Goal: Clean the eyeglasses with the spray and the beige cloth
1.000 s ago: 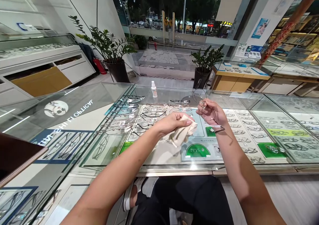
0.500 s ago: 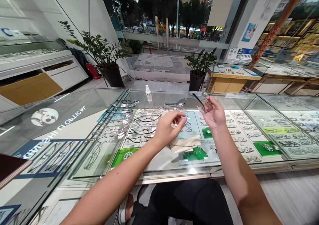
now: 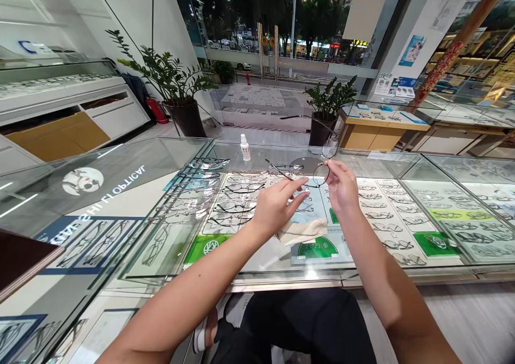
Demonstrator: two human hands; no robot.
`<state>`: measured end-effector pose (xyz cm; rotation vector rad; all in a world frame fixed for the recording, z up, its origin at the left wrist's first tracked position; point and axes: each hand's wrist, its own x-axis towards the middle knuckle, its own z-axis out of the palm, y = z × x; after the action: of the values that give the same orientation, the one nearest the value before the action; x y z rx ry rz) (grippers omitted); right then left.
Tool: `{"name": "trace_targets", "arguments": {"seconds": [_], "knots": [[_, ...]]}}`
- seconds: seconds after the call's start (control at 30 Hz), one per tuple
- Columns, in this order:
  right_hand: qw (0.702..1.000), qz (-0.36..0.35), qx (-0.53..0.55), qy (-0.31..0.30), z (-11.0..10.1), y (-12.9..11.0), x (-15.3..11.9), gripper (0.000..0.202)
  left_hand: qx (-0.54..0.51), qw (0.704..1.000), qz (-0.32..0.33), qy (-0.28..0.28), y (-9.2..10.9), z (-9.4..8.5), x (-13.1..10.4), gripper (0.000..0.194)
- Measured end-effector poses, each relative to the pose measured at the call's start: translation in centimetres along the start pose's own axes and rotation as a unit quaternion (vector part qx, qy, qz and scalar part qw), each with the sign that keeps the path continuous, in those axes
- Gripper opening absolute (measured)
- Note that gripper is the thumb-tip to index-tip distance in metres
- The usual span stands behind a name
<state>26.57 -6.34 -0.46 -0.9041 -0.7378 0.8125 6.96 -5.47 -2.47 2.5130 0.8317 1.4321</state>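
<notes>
right fingers [image 3: 337,169] are pinching round, thin, black-rimmed glasses [image 3: 321,175] by the edge; left fingers [image 3: 296,184] nearby are half curling, grip unclear, so a bump is risking a drop.

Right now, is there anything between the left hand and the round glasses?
Nothing visible does. The left hand is at one temple of the glasses, contact unclear; the right hand holds them. The cloth lies nearer the person, outside the gap.

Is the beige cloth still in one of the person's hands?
No, the cloth lies on the glass counter, below both hands, neither of which grips it.
</notes>
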Motion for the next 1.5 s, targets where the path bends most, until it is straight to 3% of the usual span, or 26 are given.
{"name": "trace_targets", "arguments": {"seconds": [0.17,0.37,0.47,0.67,0.77,0.87,0.97,1.03,1.1,1.17,1.27,1.4,1.5], "knots": [[1.000,0.011,0.002,-0.002,0.0,-0.3,-0.2,0.019,-0.011,0.998,-0.055,0.031,-0.8,0.1,0.1,0.033],[1.000,-0.016,-0.015,-0.001,1.2,-0.2,-1.1,0.025,0.047,0.993,0.069,0.078,-0.6,-0.1,0.7,0.023],[1.000,-0.007,-0.008,0.010,2.3,-0.4,-1.8,0.027,0.026,0.993,0.077,0.089,-0.6,-0.4,0.8,0.016],[1.000,0.023,-0.018,0.010,5.3,-1.6,-2.3,0.029,-0.011,0.991,0.025,0.132,-1.5,-1.4,1.2,0.018],[0.998,0.029,-0.035,-0.053,6.5,-3.2,-3.4,0.030,-0.021,0.983,-0.028,0.180,-1.7,-2.4,2.2,0.021],[0.987,0.019,-0.091,-0.127,6.3,-5.2,-5.4,0.035,-0.057,0.968,-0.076,0.231,-1.6,-3.9,3.5,0.023],[0.964,-0.058,-0.213,-0.146,4.3,-6.9,-6.4,0.032,-0.097,0.957,-0.107,0.253,-1.4,-6.0,4.9,0.025],[0.936,-0.186,-0.283,-0.095,2.9,-7.9,-5.3,0.032,-0.114,0.954,-0.106,0.257,-1.1,-7.7,6.2,0.023],[0.907,-0.255,-0.327,-0.073,2.3,-8.7,-3.2,0.044,-0.131,0.953,-0.091,0.259,-0.4,-9.4,7.7,0.021],[0.895,-0.285,-0.330,-0.089,2.8,-9.7,-0.8,0.055,-0.149,0.953,-0.075,0.252,0.6,-11.1,9.4,0.019],[0.891,-0.333,-0.291,-0.103,5.0,-11.5,1.1,0.050,-0.164,0.954,-0.045,0.247,2.5,-13.2,11.8,0.018],[0.880,-0.394,-0.260,-0.054,7.6,-13.4,0.1,0.034,-0.152,0.946,0.028,0.284,4.1,-14.4,13.1,0.014],[0.863,-0.445,-0.238,-0.017,8.2,-13.8,-1.2,0.026,-0.139,0.932,0.081,0.324,3.7,-14.1,13.1,0.015]]}}
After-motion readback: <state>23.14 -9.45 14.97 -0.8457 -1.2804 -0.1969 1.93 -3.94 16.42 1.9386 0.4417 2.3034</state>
